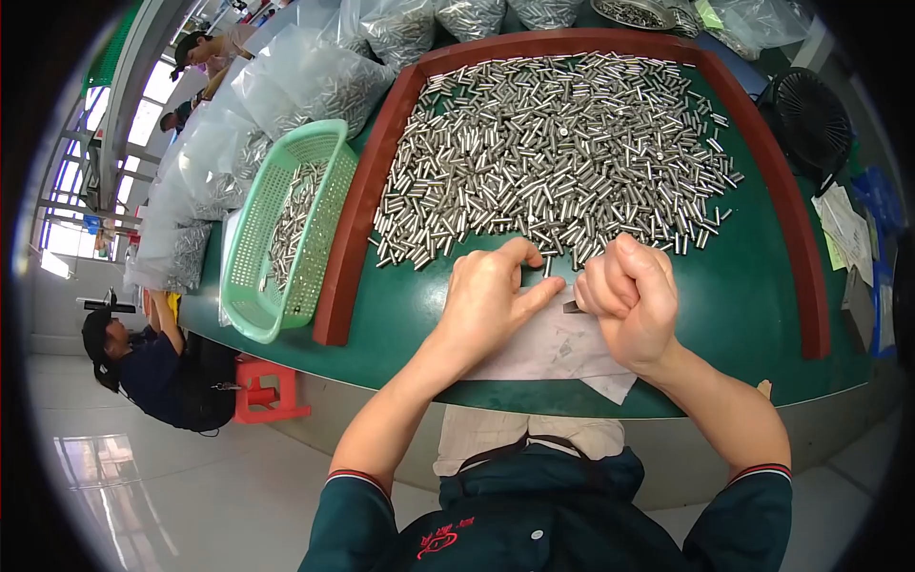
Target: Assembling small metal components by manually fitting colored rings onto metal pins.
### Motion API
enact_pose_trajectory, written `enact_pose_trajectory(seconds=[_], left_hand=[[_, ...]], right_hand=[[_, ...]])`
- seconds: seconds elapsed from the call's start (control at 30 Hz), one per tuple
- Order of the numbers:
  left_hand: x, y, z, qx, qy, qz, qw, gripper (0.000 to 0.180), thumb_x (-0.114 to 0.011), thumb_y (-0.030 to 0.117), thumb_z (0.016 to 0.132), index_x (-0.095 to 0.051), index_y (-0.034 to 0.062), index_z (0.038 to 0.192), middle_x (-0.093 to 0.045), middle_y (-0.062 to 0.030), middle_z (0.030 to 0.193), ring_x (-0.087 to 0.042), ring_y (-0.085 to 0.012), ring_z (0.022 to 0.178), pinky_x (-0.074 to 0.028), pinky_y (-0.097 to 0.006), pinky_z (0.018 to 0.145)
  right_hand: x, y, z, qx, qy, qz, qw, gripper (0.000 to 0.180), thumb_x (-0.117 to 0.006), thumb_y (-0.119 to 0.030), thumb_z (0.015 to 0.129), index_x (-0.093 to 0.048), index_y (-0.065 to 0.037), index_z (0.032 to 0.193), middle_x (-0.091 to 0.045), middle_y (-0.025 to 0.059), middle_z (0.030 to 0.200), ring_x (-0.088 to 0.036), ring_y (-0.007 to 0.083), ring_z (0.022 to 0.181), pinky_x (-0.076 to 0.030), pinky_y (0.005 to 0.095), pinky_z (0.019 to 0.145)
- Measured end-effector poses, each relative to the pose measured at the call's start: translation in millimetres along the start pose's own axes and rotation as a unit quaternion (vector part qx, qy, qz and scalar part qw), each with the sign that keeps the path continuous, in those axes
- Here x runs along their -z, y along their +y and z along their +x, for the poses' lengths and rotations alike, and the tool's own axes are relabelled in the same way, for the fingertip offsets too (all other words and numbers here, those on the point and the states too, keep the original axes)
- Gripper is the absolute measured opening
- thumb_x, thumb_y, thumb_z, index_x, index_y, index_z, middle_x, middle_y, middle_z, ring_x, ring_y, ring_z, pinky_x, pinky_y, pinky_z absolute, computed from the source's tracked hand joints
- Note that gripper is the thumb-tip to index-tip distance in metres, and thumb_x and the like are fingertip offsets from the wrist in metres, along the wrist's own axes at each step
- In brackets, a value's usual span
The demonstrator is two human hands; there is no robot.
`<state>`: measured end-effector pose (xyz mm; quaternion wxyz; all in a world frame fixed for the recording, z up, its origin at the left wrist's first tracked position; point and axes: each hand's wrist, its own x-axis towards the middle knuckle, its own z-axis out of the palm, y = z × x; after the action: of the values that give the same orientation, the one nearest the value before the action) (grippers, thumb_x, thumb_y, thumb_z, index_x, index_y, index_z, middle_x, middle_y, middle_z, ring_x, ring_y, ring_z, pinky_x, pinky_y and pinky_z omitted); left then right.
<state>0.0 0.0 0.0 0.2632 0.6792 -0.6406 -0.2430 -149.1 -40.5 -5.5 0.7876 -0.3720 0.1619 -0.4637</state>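
Both my hands are over a pale cloth at the near edge of the green table. Between the thumb and index finger of my left hand is a short, shiny metal pin; its other fingers curl under. My right hand is closed in a fist just to the right. From it a short, dark, flat-ended piece pokes out toward the left thumb; the fist hides the rest. Just beyond my fingertips spreads a large heap of similar metal pins.
A red-brown wooden frame borders the heap on three sides. Left of it, a light green plastic basket holds more pins. Filled clear bags line the back and left. A black fan stands right. Another person sits at left.
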Motion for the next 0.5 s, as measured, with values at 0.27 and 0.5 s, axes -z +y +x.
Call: enact_pose_trajectory(seconds=[0.27,0.5], left_hand=[[2,3,-22,-0.009,-0.016,-0.027,0.999,0.005,-0.061,0.001,0.069,-0.058,-0.0006,0.072,-0.030,0.0001,0.045,-0.028,-0.0047,0.042,-0.026,-0.023,0.039],[-7,4,-28,-0.023,0.008,-0.006,1.000,0.005,-0.061,0.004,0.070,-0.058,0.0019,0.071,-0.038,-0.0074,0.043,-0.037,-0.0174,0.036,-0.033,-0.029,0.039]], right_hand=[[2,-2,0,-0.008,0.004,0.049,0.999,0.042,-0.035,-0.019,0.087,-0.025,-0.010,0.047,-0.027,-0.0011,0.040,-0.020,0.0075,0.039,-0.020,0.0239,0.041],[1,-3,0,0.012,-0.012,0.006,1.000,0.041,-0.029,-0.021,0.088,-0.024,-0.013,0.048,-0.023,-0.0023,0.039,-0.014,0.0086,0.037,-0.017,0.0254,0.039]])
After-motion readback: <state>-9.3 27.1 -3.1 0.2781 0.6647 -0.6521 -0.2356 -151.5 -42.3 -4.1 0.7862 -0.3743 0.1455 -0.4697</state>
